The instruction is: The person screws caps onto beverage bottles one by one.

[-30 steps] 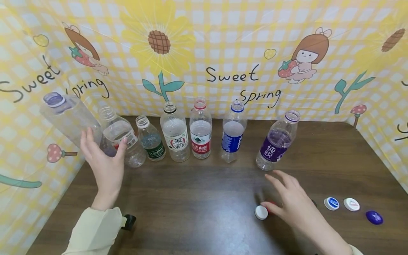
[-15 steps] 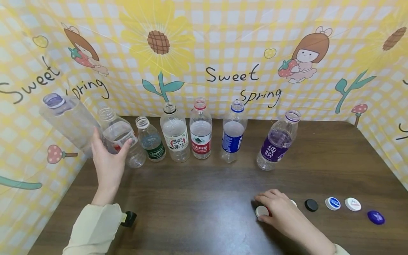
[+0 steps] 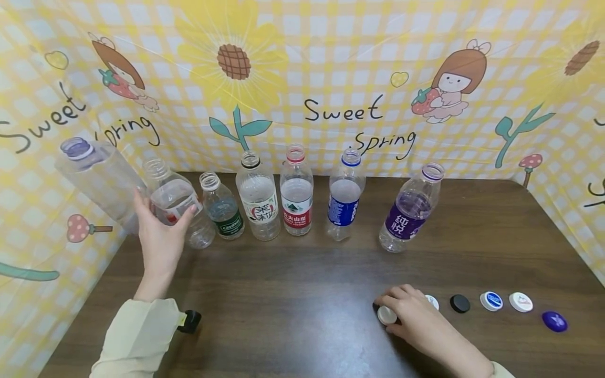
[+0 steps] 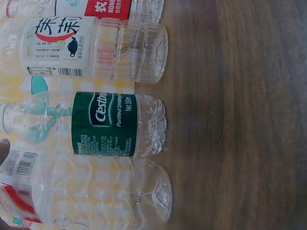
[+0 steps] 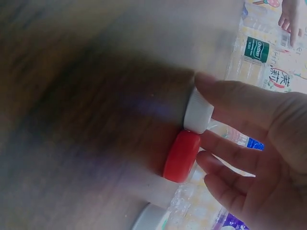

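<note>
At the left of the table, my left hand (image 3: 160, 236) holds a clear uncapped bottle with a red-and-white label (image 3: 172, 191), thumb on its near side and fingers around its far side. A big clear square bottle (image 3: 101, 181) without a cap stands behind that hand. Low over the table at the right, my right hand (image 3: 411, 315) pinches a white bottle cap (image 3: 387, 315), thumb at its rim. Against this cap sits a red bottle cap (image 5: 182, 156), with fingertips touching it in the right wrist view; in the head view the hand hides it.
Several uncapped bottles stand in a row: a green-labelled one (image 3: 224, 212), a jasmine one (image 3: 260, 207), a red-labelled one (image 3: 296, 207), a blue-labelled one (image 3: 345, 207) and a purple-labelled one (image 3: 410, 215). Further caps, including a black one (image 3: 460, 303) and a purple one (image 3: 554, 321), lie at right.
My right hand has come down and left onto the white cap, uncovering the black cap. My left hand has shifted slightly right and closed around the red-and-white-labelled bottle.
</note>
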A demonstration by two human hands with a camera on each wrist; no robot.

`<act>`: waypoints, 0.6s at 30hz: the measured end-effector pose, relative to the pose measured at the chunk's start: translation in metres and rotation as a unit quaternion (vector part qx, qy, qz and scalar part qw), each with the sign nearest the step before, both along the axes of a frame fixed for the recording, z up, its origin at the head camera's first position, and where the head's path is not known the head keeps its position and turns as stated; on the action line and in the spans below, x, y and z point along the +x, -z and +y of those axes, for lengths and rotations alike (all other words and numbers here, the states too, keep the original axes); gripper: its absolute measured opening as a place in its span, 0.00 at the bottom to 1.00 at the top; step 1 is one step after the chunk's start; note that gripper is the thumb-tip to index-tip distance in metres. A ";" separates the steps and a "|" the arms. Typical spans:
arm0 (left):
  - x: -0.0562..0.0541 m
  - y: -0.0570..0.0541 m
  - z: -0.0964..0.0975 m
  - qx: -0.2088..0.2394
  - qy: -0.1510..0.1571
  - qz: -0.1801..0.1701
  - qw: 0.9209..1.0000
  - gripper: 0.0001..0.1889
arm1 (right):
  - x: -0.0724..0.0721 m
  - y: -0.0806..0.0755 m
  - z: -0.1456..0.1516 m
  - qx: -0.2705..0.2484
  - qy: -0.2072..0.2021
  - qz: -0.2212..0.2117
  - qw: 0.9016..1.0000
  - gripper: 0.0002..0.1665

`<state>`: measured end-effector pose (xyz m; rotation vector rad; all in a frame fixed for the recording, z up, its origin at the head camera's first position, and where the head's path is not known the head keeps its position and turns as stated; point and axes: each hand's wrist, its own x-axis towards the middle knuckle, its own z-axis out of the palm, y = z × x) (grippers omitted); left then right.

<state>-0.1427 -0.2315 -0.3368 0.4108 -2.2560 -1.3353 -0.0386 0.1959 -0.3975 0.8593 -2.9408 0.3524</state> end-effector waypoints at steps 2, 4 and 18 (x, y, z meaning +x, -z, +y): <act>-0.001 0.001 -0.001 -0.002 0.004 -0.003 1.000 0.55 | 0.000 0.001 0.001 -0.003 -0.004 0.009 1.000 0.20; -0.003 0.002 -0.002 -0.004 0.005 -0.007 1.000 0.55 | -0.001 0.001 0.002 -0.004 -0.008 0.016 1.000 0.19; 0.000 0.005 -0.001 -0.020 -0.001 -0.023 1.000 0.48 | -0.002 0.001 0.001 0.002 -0.007 0.021 1.000 0.19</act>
